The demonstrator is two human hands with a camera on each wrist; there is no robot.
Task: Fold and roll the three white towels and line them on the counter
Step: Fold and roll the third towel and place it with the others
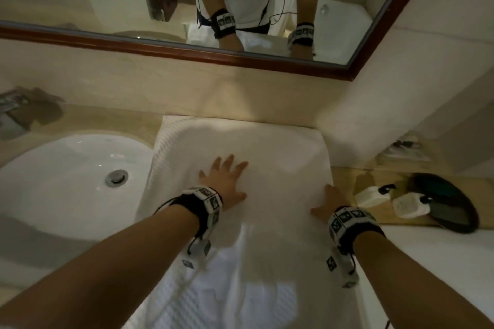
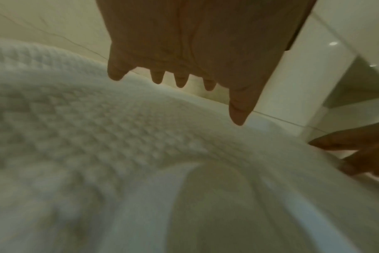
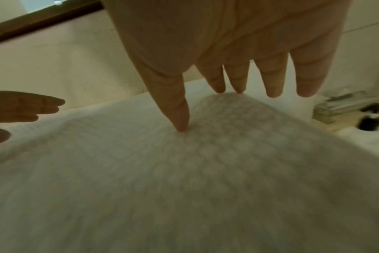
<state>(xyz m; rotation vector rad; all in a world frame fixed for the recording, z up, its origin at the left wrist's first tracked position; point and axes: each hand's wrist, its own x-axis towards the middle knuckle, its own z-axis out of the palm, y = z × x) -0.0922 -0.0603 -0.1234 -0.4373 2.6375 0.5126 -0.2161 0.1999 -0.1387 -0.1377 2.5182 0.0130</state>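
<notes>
A white waffle-textured towel (image 1: 254,152) lies spread flat on the counter, reaching from the back wall to the near edge and hanging toward me. My left hand (image 1: 227,179) presses flat on its middle, fingers spread and straight. My right hand (image 1: 332,201) lies flat near the towel's right edge. In the left wrist view my left hand (image 2: 184,71) touches the towel (image 2: 97,137) with straight fingertips. The right wrist view shows my right hand (image 3: 238,77) with straight fingers on the towel (image 3: 184,179). I see only this one towel plainly.
A white sink (image 1: 66,179) with a metal drain (image 1: 116,177) sits left of the towel. Two small white bottles (image 1: 374,195) and a dark oval tray (image 1: 449,203) lie on the counter to the right. A wood-framed mirror (image 1: 187,53) hangs behind.
</notes>
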